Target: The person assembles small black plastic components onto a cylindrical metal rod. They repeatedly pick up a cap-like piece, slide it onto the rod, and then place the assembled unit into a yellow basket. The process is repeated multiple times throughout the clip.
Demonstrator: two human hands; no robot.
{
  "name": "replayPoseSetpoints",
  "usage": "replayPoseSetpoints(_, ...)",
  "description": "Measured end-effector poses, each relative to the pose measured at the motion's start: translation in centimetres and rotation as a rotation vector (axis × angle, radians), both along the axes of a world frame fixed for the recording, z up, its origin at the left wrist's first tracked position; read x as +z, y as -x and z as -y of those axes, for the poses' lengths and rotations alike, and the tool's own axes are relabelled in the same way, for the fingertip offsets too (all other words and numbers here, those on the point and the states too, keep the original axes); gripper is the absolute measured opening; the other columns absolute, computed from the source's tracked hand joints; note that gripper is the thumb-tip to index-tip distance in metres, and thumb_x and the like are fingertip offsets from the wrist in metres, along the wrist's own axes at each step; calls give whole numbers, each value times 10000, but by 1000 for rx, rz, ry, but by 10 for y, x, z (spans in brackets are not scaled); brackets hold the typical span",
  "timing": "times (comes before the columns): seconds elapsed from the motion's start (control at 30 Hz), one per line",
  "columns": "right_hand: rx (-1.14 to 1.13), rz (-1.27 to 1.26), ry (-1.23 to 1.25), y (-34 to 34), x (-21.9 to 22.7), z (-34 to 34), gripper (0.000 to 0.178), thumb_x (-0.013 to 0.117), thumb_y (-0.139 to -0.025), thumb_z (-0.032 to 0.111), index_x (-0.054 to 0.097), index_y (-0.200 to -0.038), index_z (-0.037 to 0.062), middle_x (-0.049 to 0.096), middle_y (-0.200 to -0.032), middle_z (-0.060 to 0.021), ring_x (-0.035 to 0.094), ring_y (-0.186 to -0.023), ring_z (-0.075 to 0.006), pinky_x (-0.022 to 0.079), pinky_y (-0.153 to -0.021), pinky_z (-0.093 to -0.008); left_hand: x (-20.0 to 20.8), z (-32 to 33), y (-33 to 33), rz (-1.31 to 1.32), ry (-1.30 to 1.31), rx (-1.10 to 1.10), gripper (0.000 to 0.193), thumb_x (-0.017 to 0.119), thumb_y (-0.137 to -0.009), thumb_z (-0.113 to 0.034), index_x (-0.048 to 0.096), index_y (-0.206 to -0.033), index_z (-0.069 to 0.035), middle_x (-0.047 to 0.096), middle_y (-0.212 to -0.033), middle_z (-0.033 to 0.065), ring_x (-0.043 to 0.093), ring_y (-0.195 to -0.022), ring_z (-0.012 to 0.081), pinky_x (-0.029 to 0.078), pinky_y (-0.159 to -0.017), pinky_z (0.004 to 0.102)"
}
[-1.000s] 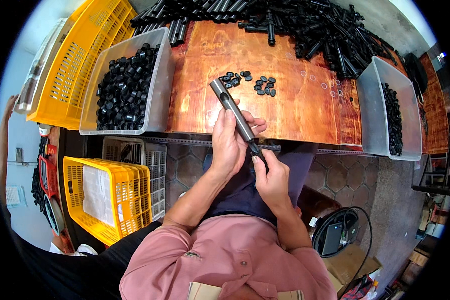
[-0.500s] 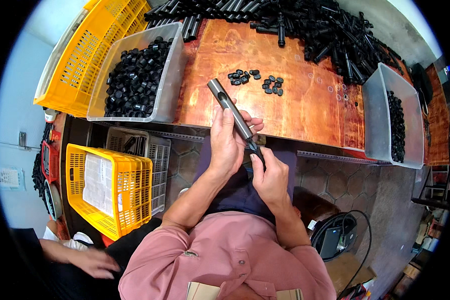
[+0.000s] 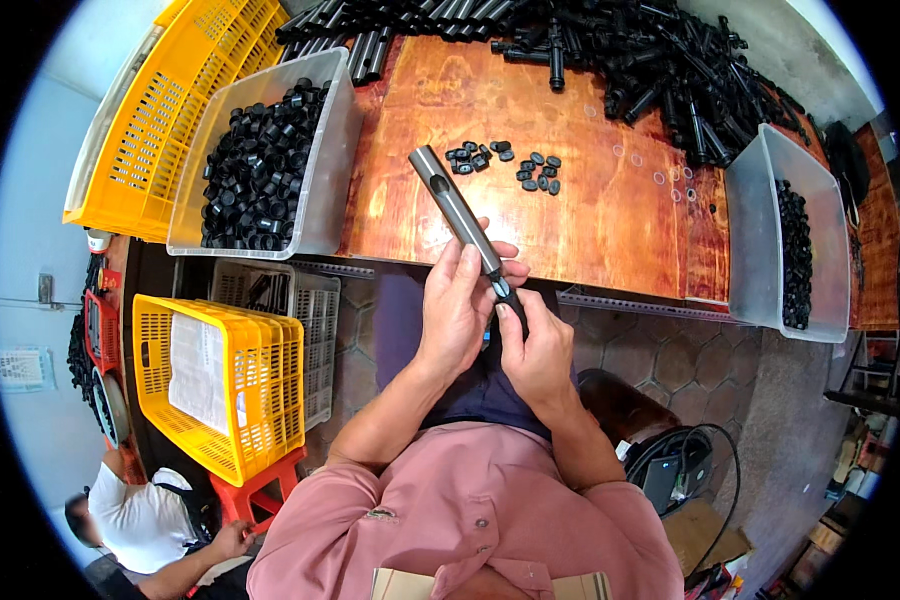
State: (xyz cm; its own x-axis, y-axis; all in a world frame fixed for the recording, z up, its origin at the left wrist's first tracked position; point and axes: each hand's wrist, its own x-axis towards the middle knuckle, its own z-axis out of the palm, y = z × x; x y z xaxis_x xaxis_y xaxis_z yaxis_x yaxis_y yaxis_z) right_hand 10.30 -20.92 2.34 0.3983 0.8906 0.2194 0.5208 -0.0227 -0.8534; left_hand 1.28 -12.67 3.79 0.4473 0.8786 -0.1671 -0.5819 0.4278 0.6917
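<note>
A grey metal tube (image 3: 459, 213) with an oval slot near its far end slants across my lap at the table's front edge. My left hand (image 3: 457, 305) is wrapped round its lower half, thumb along the near side. My right hand (image 3: 536, 350) pinches a slim black part (image 3: 508, 298) at the tube's lower end; how far this part sits inside the tube, I cannot tell. Beyond the tube, small black oval pieces lie on the wooden table (image 3: 590, 230) in two loose groups, one of them with a cluster of rounded pieces (image 3: 541, 184).
A clear bin (image 3: 320, 190) of black caps stands at the left, another clear bin (image 3: 825, 230) with small black parts at the right. Black tubes (image 3: 370, 55) and black assemblies (image 3: 660, 80) are heaped at the back. A yellow crate (image 3: 270, 390) stands lower left, near another person (image 3: 155, 520).
The tube and both hands have shifted slightly left and up in the picture, still in the same grip. Another person has come into fuller view at the lower left.
</note>
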Motion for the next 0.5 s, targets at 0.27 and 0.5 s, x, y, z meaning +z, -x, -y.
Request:
replayPoseSetpoints(0.27, -18, 26, -72, 7, -1, -16, 261, 626, -899, 100, 602, -1123, -32, 656, -867, -268, 664, -770, -447, 522, -636, -472, -6, -3, 7, -183, -228, -35, 548, 551, -977, -35, 311, -1467, 14, 606, -1213, 170, 674, -998, 228, 531, -903, 342)
replayPoseSetpoints(0.5, 251, -67, 219, -25, 38, -3, 391, 741, -796, 77, 636, -1150, -53, 689, -1010, -197, 692, -889, -274, 541, -808, -342, -13, -19, 20, -88, -236, -152, 520, 549, -1012, -110, 312, -1462, 2, 578, -1215, 142, 643, -927, 170, 551, -780, 294)
